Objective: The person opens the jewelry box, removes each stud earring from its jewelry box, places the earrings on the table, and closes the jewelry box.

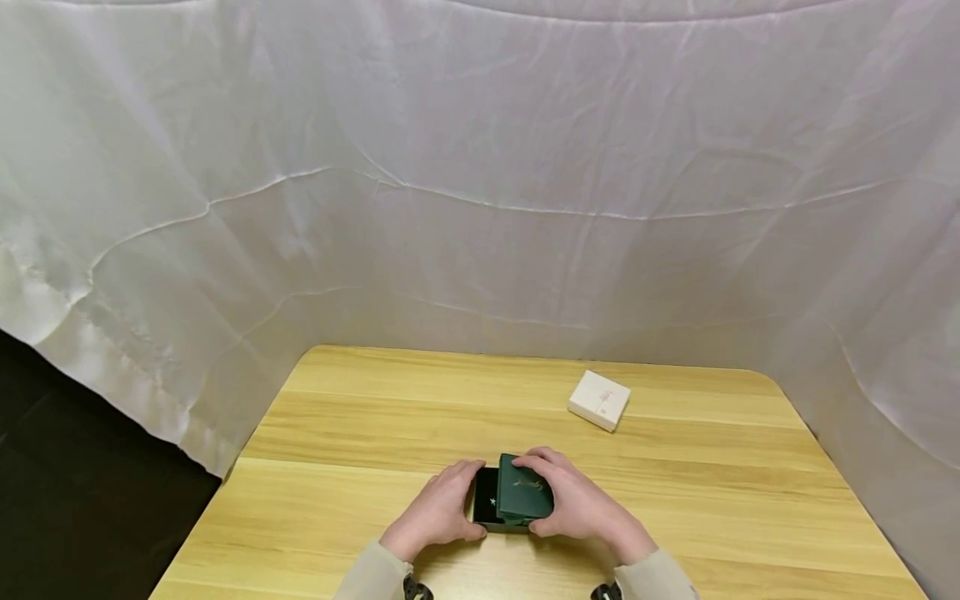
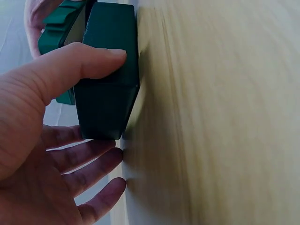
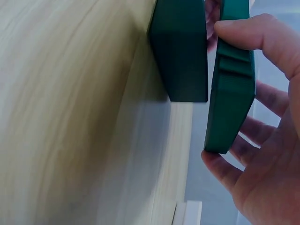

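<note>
A dark green box base (image 1: 491, 527) with a black inside sits on the table, a small silver star-shaped piece (image 1: 492, 502) lying in it. My left hand (image 1: 438, 510) grips the base from the left, its thumb pressed on the near wall in the left wrist view; its other fingers reach round to the far side. Between the thumb and fingers of my right hand (image 1: 581, 500) is the green lid (image 1: 523, 490), which has gold lettering. The lid is shifted right over the base and covers its right part. In the right wrist view, a gap separates lid (image 3: 229, 89) and base (image 3: 183, 51).
A small white box (image 1: 600, 400) with pinkish lettering lies farther back, right of centre, on the light wooden table (image 1: 375, 408). White cloth (image 1: 480, 250) hangs behind the table and along its sides. A dark area (image 1: 82, 483) shows beyond the left edge.
</note>
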Available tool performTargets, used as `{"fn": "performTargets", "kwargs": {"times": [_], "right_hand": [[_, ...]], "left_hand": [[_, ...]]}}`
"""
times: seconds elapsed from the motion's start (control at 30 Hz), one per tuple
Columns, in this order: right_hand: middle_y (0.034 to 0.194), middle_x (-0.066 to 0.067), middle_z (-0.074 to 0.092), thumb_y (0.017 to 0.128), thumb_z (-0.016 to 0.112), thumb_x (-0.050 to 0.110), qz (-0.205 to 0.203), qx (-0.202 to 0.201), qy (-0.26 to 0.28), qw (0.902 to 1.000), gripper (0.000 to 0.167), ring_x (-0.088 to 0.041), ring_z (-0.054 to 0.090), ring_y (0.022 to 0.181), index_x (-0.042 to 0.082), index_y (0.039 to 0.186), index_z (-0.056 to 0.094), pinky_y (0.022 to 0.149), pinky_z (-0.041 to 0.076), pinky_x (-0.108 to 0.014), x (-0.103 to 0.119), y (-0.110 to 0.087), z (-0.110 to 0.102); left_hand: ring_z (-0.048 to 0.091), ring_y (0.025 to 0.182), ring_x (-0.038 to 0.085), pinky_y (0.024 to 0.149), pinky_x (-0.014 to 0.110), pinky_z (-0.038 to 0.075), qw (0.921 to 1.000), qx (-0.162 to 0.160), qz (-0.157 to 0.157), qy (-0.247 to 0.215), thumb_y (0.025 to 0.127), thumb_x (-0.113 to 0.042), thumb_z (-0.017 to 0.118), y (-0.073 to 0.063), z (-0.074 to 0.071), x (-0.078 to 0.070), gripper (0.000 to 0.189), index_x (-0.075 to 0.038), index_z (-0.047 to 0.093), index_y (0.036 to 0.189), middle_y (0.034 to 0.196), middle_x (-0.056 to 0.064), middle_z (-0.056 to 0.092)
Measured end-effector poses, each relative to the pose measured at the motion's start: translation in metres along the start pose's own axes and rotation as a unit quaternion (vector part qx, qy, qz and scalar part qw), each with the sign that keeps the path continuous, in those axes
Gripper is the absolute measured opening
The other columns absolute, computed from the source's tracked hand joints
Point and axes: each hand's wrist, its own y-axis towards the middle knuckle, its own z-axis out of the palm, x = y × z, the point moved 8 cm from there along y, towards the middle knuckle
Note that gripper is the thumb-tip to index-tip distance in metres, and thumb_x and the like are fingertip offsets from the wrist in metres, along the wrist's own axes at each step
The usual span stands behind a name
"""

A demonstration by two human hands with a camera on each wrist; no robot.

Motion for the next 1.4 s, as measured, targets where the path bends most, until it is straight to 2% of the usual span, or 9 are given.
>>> {"fn": "performTargets", "kwargs": {"times": [0.3,0.4,0.53,0.83,1.13,1.4], "right_hand": [[0.143,-0.011,0.044,0.061,0.087,0.012,0.021,-0.029,0.006,0.9993,0.087,-0.026,0.043,0.121,0.015,0.140,0.051,0.086,0.048,-0.046,-0.025,-0.016,-0.020],[0.141,-0.008,0.046,0.060,0.089,0.012,0.035,-0.037,0.011,0.9986,0.088,-0.026,0.044,0.120,0.016,0.139,0.051,0.086,0.047,-0.046,-0.038,-0.023,-0.027],[0.140,-0.006,0.047,0.058,0.091,0.012,0.057,-0.051,0.014,0.9969,0.091,-0.028,0.045,0.119,0.015,0.139,0.051,0.091,0.044,-0.050,-0.056,-0.033,-0.039],[0.140,-0.015,0.049,0.056,0.093,0.012,0.099,-0.076,-0.012,0.9920,0.092,-0.039,0.043,0.123,0.011,0.138,0.051,0.094,0.041,-0.057,-0.091,-0.048,-0.063],[0.140,-0.021,0.048,0.054,0.090,0.006,0.113,-0.067,-0.031,0.9908,0.092,-0.045,0.041,0.125,0.007,0.137,0.052,0.094,0.040,-0.062,-0.105,-0.049,-0.070],[0.139,-0.022,0.048,0.053,0.083,0.003,0.112,-0.052,-0.039,0.9916,0.091,-0.044,0.043,0.123,0.006,0.138,0.051,0.094,0.041,-0.059,-0.109,-0.042,-0.069]], "left_hand": [[0.048,0.126,0.034,0.105,0.053,0.038,0.9998,0.008,-0.018,0.000,0.064,-0.026,0.090,-0.001,0.000,-0.001,0.094,0.000,0.046,0.142,0.139,0.015,0.052],[0.048,0.127,0.035,0.105,0.054,0.037,0.9997,0.010,-0.021,0.002,0.064,-0.026,0.090,-0.001,-0.001,-0.001,0.095,0.000,0.045,0.143,0.140,0.015,0.052],[0.049,0.126,0.034,0.104,0.054,0.038,0.9997,0.010,-0.020,0.005,0.064,-0.027,0.090,0.000,-0.001,0.000,0.094,-0.001,0.046,0.142,0.139,0.014,0.052],[0.048,0.126,0.034,0.104,0.054,0.038,0.9998,0.010,-0.018,0.006,0.064,-0.026,0.090,0.000,-0.001,0.000,0.094,0.000,0.046,0.142,0.139,0.014,0.053],[0.047,0.128,0.035,0.105,0.053,0.037,0.9997,0.014,-0.018,0.007,0.065,-0.027,0.090,0.000,-0.001,-0.001,0.093,-0.001,0.046,0.142,0.140,0.014,0.052],[0.048,0.127,0.034,0.105,0.054,0.037,0.9996,0.015,-0.022,0.007,0.062,-0.028,0.091,-0.002,-0.002,-0.002,0.095,-0.001,0.046,0.142,0.139,0.013,0.052]]}}
